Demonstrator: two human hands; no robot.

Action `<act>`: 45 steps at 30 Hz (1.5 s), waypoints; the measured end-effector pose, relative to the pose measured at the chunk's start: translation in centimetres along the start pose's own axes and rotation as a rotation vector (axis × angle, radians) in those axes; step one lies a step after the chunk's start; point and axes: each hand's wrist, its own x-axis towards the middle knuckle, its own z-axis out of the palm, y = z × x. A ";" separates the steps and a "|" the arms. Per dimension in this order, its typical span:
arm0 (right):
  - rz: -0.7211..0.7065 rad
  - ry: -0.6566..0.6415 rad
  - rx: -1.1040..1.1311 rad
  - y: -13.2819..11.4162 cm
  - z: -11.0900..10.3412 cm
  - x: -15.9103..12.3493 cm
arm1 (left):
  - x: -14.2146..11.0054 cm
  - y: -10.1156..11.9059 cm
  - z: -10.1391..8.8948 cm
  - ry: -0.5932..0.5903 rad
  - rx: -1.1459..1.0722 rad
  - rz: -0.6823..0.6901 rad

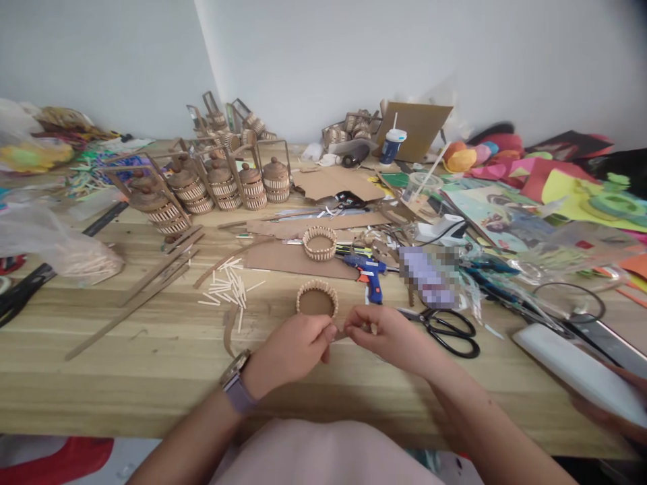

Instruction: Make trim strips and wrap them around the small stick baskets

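Observation:
My left hand (294, 342), with a watch (237, 382) on its wrist, is closed in a pinch near the table's front. Close beside it, my right hand (391, 333) is also pinched. A short piece of thin brownish strip (341, 333) shows between the fingertips of both; most of it is hidden. Just beyond my left hand sits a round cardboard tray ringed with short wooden sticks (317, 304), its near rim partly covered. A second stick-ringed tray (319, 244) stands farther back. Black-handled scissors (449, 330) lie to the right of my right hand.
A blue glue gun (371, 273) lies beyond my right hand. Loose sticks (230, 286) and brown strips (146, 289) are scattered on the left. Several finished handled stick baskets (222, 185) stand behind. A cup (393, 145), a power strip (442, 230) and coloured paper (556, 182) crowd the right.

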 end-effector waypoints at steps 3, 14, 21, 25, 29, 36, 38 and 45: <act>0.024 0.015 0.004 0.0 -0.3 -0.1 | 0.0 -0.3 -0.3 -0.002 -0.076 -0.020; -0.194 0.187 -0.171 -0.3 1.4 -0.3 | 0.1 0.3 0.5 0.151 0.042 -0.030; -0.248 0.213 -0.180 -0.4 2.5 -0.4 | -0.2 0.4 1.1 0.171 0.144 -0.055; -0.189 0.321 -0.267 1.9 2.2 -0.6 | -0.6 0.4 1.0 0.151 0.218 -0.081; 0.039 0.455 -0.458 6.9 -0.1 -1.7 | -1.0 0.1 0.6 0.130 0.202 -0.102; 0.260 0.474 -0.629 15.1 -3.2 -5.2 | -1.4 -0.4 0.5 0.130 0.117 -0.079; 0.254 0.454 -0.626 16.4 -3.5 -5.8 | -1.5 -0.5 0.4 0.123 0.057 -0.070; 0.151 0.420 -0.408 16.3 -4.7 -7.4 | -2.4 -0.8 -0.3 0.108 -0.117 -0.070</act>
